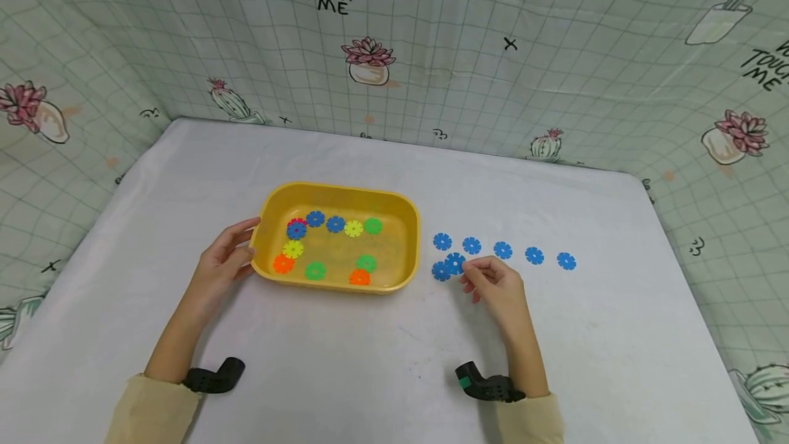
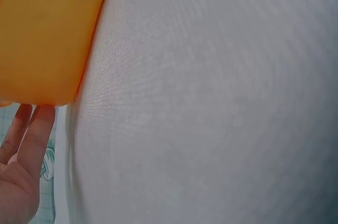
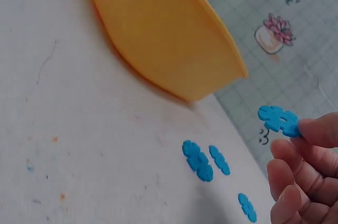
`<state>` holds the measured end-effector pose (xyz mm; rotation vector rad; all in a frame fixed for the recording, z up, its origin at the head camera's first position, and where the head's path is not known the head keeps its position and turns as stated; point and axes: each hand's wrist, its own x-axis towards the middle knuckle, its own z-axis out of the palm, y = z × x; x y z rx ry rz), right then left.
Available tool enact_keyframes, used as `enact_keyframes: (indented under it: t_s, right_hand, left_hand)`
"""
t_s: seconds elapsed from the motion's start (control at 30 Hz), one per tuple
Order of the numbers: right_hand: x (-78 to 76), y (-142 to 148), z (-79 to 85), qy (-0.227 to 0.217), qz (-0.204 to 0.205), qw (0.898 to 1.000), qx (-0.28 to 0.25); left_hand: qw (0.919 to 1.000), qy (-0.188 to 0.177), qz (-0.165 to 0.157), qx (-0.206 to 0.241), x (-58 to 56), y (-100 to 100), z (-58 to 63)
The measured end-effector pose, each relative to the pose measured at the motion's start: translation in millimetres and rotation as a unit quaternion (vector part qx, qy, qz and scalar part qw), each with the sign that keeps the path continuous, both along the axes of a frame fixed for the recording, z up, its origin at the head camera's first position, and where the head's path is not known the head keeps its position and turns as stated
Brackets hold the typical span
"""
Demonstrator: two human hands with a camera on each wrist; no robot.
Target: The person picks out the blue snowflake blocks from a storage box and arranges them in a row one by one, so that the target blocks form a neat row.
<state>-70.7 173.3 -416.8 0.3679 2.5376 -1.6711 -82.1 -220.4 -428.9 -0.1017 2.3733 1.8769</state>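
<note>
My right hand (image 1: 496, 286) pinches a blue notched plastic disc (image 3: 279, 120) between thumb and forefinger, raised above the table. In the head view this held disc (image 1: 455, 263) partly overlaps the look of another blue disc (image 1: 440, 270) lying on the table. A row of several blue discs (image 1: 503, 250) runs rightward beyond the hand. The yellow tray (image 1: 345, 285) stands to the left, holding blue, green, yellow, orange and red discs. Against its left end rests my left hand (image 1: 227, 255), with fairly straight fingers (image 2: 38, 139) touching the wall in the left wrist view.
A white cloth (image 1: 345, 362) covers the table, with small coloured specks on it. Behind and at the sides hangs a grid-patterned curtain (image 1: 431, 40) printed with potted plants. Each wrist wears a black camera mount (image 1: 216, 377).
</note>
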Motion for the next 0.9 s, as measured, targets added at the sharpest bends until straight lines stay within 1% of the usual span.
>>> enact_keyframes:
  t_s: [0.23,0.47,0.67,0.9]
  right_hand:
    - [-2.7,16,-9.8,-0.042,-0.024,0.998,0.030]
    - [-4.1,27,-17.7,-0.066,-0.041,0.997,0.021]
    - [-6.6,35,-21.7,-0.079,-0.038,0.996,0.019]
    - [-9.2,41,-21.7,-0.091,-0.022,0.996,0.011]
  left_hand:
    - [1.0000,0.004,0.001,0.004,0.2,-1,-0.6]
    - [1.0000,0.006,0.000,0.005,0.3,-1,0.0]
    - [1.0000,0.007,-0.002,0.001,0.4,-1,0.9]
    - [0.9999,0.009,-0.005,0.009,-0.1,-1,-1.3]
